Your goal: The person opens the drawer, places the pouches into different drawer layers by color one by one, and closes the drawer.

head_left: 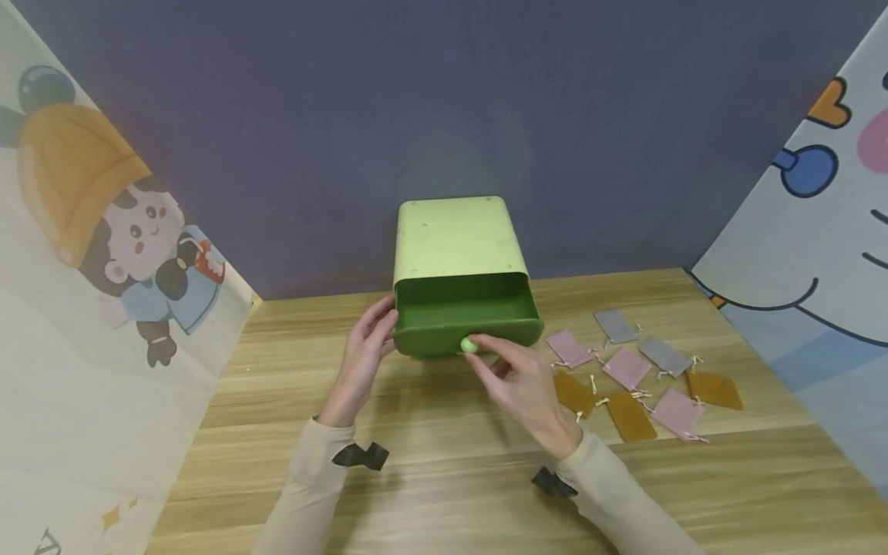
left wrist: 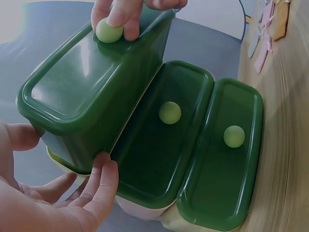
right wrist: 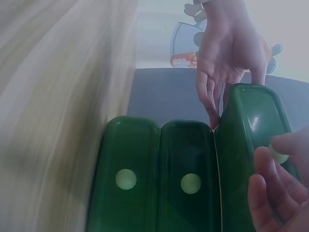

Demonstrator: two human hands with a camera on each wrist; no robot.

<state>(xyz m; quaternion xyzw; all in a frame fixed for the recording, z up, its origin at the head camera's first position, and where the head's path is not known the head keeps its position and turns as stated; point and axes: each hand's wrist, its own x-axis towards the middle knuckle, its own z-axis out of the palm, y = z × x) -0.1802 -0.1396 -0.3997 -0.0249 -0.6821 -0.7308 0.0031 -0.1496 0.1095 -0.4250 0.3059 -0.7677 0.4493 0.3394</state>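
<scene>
A small cabinet (head_left: 458,235) with a pale yellow-green shell stands on the table. Its green top drawer (head_left: 430,340) is pulled partly out, and the visible inside shows nothing in it. Between thumb and fingers, my right hand (head_left: 523,385) pinches the drawer's round light-green knob (head_left: 469,345). At the cabinet's left side, my left hand (head_left: 359,354) rests with fairly straight fingers against the side of the drawer and the shell's edge. In the left wrist view, the middle drawer (left wrist: 154,159) and the bottom drawer (left wrist: 217,183) are closed, each with a round knob.
On the wooden table (head_left: 277,401), to the right of the cabinet, lie several small drawstring pouches: grey (head_left: 616,326), pink (head_left: 627,368) and mustard-brown (head_left: 631,418). A dark blue-grey panel (head_left: 312,154) rises behind the cabinet. Cartoon-printed walls (head_left: 69,370) flank both sides.
</scene>
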